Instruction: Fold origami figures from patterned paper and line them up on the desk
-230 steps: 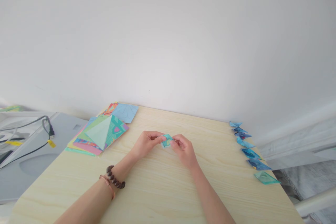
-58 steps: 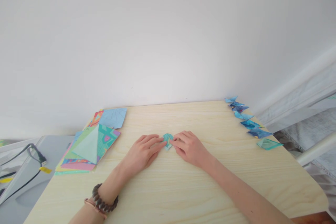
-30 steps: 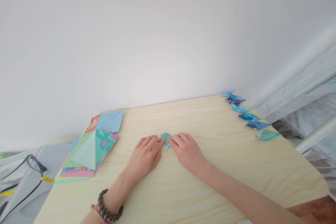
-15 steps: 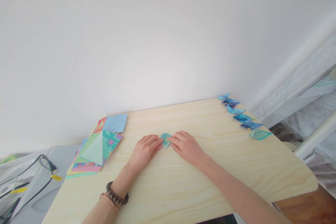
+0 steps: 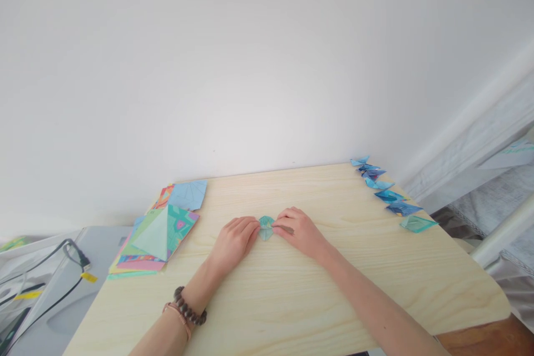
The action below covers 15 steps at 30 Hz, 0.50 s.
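A small teal folded paper piece [image 5: 266, 227] lies on the light wooden table [image 5: 292, 295], between my two hands. My left hand [image 5: 233, 241], with bead bracelets on its wrist, lies palm down with fingers together, fingertips pressing the piece's left edge. My right hand [image 5: 298, 230] rests on the table with fingers curled, pinching the piece's right edge. Most of the piece shows; its side edges sit under my fingertips.
A stack of coloured patterned paper sheets [image 5: 156, 231] lies at the table's left. Several folded blue paper shapes [image 5: 387, 196] line the right edge. A grey surface with black cables [image 5: 50, 272] sits left of the table. A white wall stands behind.
7.7 s ago both hands held the piece lifted above the table. Since then it lies flat on the table and the fingers keep pressing it; the view has shifted slightly.
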Available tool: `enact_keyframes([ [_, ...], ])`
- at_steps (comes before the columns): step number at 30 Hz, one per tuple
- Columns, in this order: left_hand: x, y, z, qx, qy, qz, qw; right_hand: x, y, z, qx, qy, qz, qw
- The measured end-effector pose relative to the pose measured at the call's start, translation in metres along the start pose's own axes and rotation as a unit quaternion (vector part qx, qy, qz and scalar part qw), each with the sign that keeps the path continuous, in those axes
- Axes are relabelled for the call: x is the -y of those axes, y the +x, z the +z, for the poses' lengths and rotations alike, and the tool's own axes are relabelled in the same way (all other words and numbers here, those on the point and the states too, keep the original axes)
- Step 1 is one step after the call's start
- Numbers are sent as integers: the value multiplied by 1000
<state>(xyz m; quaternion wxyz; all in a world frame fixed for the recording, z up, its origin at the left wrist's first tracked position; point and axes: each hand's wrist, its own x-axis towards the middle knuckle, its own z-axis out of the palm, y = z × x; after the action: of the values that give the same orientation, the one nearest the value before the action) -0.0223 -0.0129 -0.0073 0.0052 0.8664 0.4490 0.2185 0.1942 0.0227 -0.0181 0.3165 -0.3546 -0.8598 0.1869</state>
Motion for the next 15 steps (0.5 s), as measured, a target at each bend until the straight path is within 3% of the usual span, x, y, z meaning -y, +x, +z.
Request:
enact_keyframes([
  [6,-1,1,-3,20,-38,-29,999,1,3,4,-22,-1,60,998],
  [15,0,1,-3,-16,-106,-94,990,9,2,7,-40,-20,117,992],
])
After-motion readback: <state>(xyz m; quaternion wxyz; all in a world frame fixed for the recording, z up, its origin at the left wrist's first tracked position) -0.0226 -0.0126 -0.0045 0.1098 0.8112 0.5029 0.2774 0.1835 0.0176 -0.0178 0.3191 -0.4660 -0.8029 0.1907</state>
